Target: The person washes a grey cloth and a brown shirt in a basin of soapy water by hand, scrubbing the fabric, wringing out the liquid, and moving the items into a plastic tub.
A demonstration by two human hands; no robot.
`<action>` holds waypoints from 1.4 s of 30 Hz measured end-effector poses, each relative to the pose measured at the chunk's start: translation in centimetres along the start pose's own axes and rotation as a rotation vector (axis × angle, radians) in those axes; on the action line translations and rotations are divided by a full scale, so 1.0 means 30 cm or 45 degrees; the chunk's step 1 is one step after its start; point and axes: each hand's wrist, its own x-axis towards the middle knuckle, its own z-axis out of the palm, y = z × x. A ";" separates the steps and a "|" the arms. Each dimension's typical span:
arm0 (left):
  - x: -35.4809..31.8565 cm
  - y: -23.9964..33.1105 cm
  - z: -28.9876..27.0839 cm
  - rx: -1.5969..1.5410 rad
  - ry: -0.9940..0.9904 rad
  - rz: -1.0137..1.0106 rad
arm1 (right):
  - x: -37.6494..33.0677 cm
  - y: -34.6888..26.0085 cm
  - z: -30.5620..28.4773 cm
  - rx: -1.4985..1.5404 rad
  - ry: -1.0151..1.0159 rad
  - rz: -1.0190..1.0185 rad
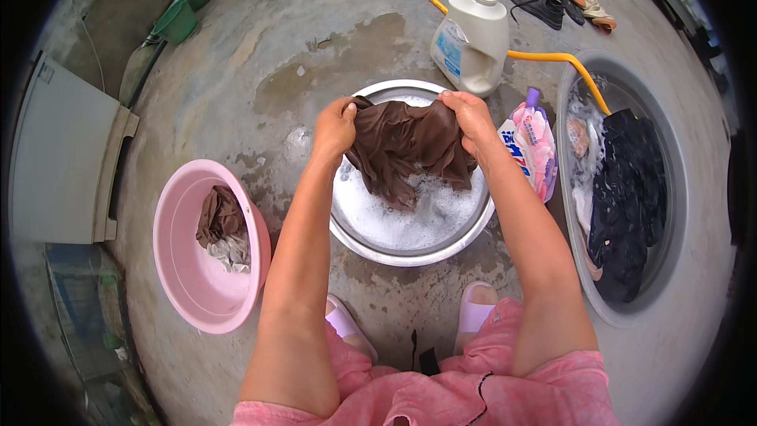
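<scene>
A wet brown garment (406, 142) is stretched between my two hands above a round metal basin (386, 254) of sudsy water. My left hand (335, 128) grips its left end, thumb on top. At the other end my right hand (471, 120) pinches the cloth near the basin's far right rim. The garment's lower folds hang down to the foam (378, 217); whether they dip into the water I cannot tell. What kind of garment it is does not show.
A pink tub (177, 244) at left holds brown and pale cloths. At right stand a cream detergent jug (485, 31), a pink detergent pouch (536, 142) and a grey tub (678, 213) with dark clothes. A yellow hose (544, 56) runs into it. Shoes (544, 4) lie far right.
</scene>
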 end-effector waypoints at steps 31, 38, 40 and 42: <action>-0.203 0.168 0.272 0.354 -0.447 0.243 | -0.219 -0.298 0.266 0.468 -0.149 -0.372; -0.145 0.199 0.143 -0.706 -0.394 -0.440 | -0.122 -0.258 0.157 -0.544 -0.127 -0.593; -0.122 0.215 0.130 -0.935 -0.289 -0.413 | -0.092 -0.230 0.120 -0.759 0.053 -0.631; -0.109 0.208 0.107 -1.111 -0.204 -0.474 | -0.103 -0.215 0.097 -0.913 -0.130 -0.412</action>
